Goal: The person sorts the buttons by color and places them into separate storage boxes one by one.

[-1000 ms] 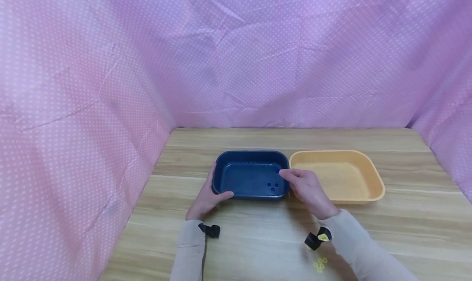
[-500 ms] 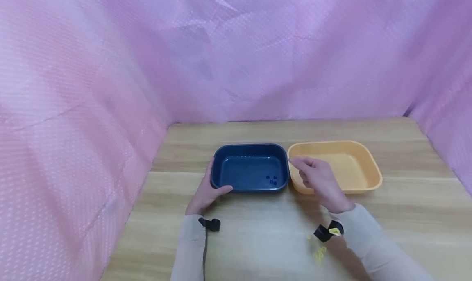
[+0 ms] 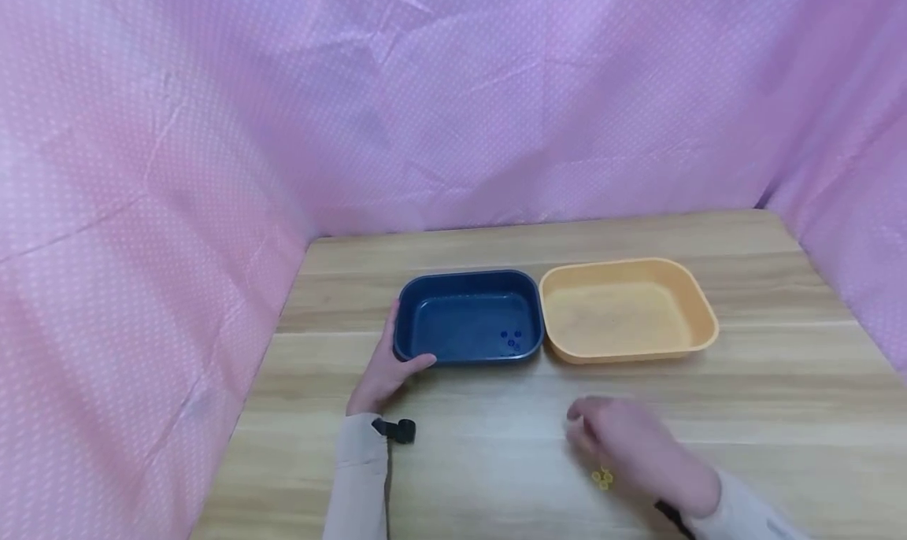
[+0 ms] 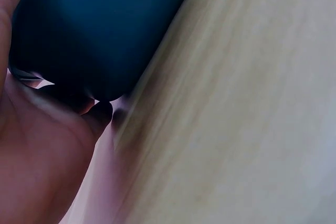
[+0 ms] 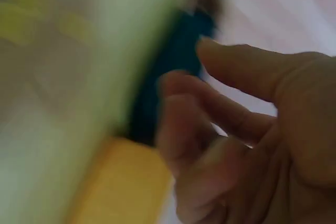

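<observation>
My left hand (image 3: pixel 383 375) grips the left end of a dark blue tray (image 3: pixel 460 319), thumb along the near rim and fingers around the side. The left wrist view shows the tray's corner (image 4: pixel 105 30) against that hand (image 4: pixel 42 156). Several small dark blue pieces (image 3: pixel 511 342) lie in the tray's near right corner. My right hand (image 3: pixel 627 438), blurred, is low over the near right of the table beside several small yellow ring-like pieces (image 3: pixel 602 478). In the right wrist view its thumb (image 5: pixel 241 69) stands apart from loosely bent fingers, with nothing between them.
A yellow-orange tray (image 3: pixel 616 312) stands right beside the blue one, on its right. Both are on a wood-grain table (image 3: pixel 468 453). Pink dotted cloth (image 3: pixel 453 131) hangs behind and at the sides.
My right hand let go of a small blue piece in the blue tray, then moved back past the yellow tray toward the yellow pieces. My left hand keeps its grip; the head view shifted slightly.
</observation>
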The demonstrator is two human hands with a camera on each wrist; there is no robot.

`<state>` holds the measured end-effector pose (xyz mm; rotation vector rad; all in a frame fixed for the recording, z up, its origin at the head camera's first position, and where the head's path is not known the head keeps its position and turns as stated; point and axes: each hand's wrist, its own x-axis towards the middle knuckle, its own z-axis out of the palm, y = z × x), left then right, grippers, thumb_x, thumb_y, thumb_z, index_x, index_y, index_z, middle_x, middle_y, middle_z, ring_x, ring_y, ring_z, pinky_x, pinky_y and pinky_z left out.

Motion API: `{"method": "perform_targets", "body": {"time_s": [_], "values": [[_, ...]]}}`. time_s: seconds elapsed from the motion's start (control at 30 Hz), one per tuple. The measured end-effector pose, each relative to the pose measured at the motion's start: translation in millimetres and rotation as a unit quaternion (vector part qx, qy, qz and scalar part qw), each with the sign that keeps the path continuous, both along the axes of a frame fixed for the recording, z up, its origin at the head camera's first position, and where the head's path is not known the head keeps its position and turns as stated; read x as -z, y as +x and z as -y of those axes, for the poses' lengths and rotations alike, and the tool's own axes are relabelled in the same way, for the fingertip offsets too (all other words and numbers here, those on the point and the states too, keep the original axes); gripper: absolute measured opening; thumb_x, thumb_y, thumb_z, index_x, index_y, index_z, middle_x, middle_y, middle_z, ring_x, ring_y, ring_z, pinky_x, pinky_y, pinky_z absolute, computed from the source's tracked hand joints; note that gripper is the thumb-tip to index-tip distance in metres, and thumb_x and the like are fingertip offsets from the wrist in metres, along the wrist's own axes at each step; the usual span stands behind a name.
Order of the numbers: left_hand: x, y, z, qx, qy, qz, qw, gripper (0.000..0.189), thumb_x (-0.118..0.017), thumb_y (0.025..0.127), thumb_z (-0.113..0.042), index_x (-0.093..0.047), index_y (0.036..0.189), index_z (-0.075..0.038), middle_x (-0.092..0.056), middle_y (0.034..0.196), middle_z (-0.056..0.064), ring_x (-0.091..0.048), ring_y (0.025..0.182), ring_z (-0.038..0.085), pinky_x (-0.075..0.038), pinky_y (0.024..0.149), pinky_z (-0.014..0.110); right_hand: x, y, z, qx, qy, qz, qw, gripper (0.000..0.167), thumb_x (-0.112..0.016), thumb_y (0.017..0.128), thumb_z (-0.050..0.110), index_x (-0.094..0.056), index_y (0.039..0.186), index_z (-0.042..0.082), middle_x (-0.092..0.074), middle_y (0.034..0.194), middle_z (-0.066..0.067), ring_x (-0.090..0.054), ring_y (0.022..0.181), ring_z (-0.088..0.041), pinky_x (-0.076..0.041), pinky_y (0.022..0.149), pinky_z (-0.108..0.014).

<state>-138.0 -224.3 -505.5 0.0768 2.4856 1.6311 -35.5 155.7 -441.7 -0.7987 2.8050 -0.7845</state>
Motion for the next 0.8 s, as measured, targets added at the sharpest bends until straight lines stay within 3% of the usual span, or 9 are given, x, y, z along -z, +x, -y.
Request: {"method": "perform_targets", "body": {"time_s": [0.13, 0.3, 0.37, 0.6, 0.7, 0.8], "values": [[-0.5, 5.0, 1.3, -0.004, 0.009, -0.008, 0.9999, 0.112, -0.083, 0.079, -0.026, 0.0, 0.153, -0.044, -0.003, 0.16, -0.015, -0.007, 0.146, 0.019, -0.008, 0.115, 0.056, 26.8, 22.0, 5, -0.029, 0.087, -0.068, 0.9934, 0.013, -0.075, 0.081, 0.019, -0.063, 0.079, 0.019, -0.047, 0.074, 0.012, -0.046, 0.067, -0.007, -0.036, 0.046, -0.023], [-0.4, 8.9, 1.0, -0.01, 0.018, -0.006, 0.9998, 0.113, -0.084, 0.077, -0.029, -0.003, 0.154, -0.044, -0.005, 0.16, -0.013, -0.008, 0.146, 0.022, -0.008, 0.114, 0.058, 33.7, 29.8, 2, -0.044, 0.121, -0.131, 0.9829, 0.022, -0.071, 0.071, -0.001, -0.062, 0.075, 0.019, -0.046, 0.073, 0.009, -0.044, 0.069, -0.011, -0.032, 0.044, -0.023], [-0.9, 10.0, 0.4, -0.012, 0.018, -0.003, 0.9998, 0.114, -0.084, 0.077, -0.029, -0.003, 0.154, -0.043, -0.005, 0.161, -0.012, -0.009, 0.146, 0.023, -0.009, 0.114, 0.059, 32.2, 30.6, 1, -0.051, 0.128, -0.135, 0.9813, 0.026, -0.068, 0.067, -0.005, -0.062, 0.075, 0.018, -0.047, 0.073, 0.008, -0.044, 0.07, -0.011, -0.034, 0.045, -0.023], [-4.6, 9.4, -1.8, -0.007, 0.026, -0.002, 0.9996, 0.114, -0.084, 0.078, -0.025, -0.001, 0.155, -0.04, -0.004, 0.161, -0.01, -0.007, 0.146, 0.023, -0.008, 0.115, 0.056, 25.3, 26.6, 1, -0.044, 0.194, -0.081, 0.9767, 0.018, -0.075, 0.07, 0.0, -0.067, 0.078, 0.013, -0.05, 0.073, 0.003, -0.04, 0.067, -0.014, -0.04, 0.046, -0.026], [-7.0, 9.5, -2.4, -0.005, 0.033, -0.004, 0.9994, 0.114, -0.083, 0.078, -0.024, -0.001, 0.155, -0.041, -0.003, 0.161, -0.012, -0.005, 0.146, 0.021, -0.006, 0.115, 0.055, 25.7, 27.7, 3, -0.051, 0.208, -0.104, 0.9713, 0.016, -0.073, 0.071, -0.002, -0.066, 0.078, 0.01, -0.05, 0.074, 0.0, -0.041, 0.067, -0.016, -0.041, 0.045, -0.028], [-8.5, 9.8, -2.3, -0.005, 0.036, -0.006, 0.9993, 0.113, -0.083, 0.078, -0.023, -0.001, 0.155, -0.04, -0.003, 0.16, -0.013, -0.005, 0.146, 0.02, -0.006, 0.115, 0.055, 29.3, 30.5, 6, -0.068, 0.204, -0.162, 0.9631, 0.009, -0.067, 0.072, -0.003, -0.063, 0.076, 0.005, -0.048, 0.073, -0.004, -0.041, 0.066, -0.017, -0.037, 0.042, -0.028]]}}
